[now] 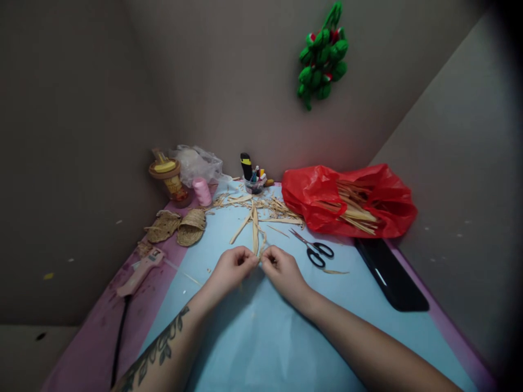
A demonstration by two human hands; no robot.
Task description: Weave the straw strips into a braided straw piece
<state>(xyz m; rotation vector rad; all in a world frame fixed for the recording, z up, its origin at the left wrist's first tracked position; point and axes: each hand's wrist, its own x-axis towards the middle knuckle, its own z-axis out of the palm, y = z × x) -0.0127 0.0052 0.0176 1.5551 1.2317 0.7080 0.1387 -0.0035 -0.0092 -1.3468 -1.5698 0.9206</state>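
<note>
My left hand [237, 267] and my right hand [281, 269] meet over the middle of the blue sheet [253, 332], fingertips nearly touching. Both are closed in a pinch on a thin braided strand of dry straw [263, 239], whose braid rises in a small curve beside the right fingers. The part between the fingertips is mostly hidden. Just beyond the hands lie flat, pale straw strips [255, 228]. Scissors with black handles [316, 253] rest to the right of my right hand, blades partly apart.
At the right stand a red plastic bag [310, 190] of straw and a black phone-like slab [392, 275]. At left lie a hot glue gun [141, 271], two woven straw slippers [191, 227], a pink thread spool [202, 191] and a drink cup [169, 177]. A pen tub [255, 185] stands behind straw scraps.
</note>
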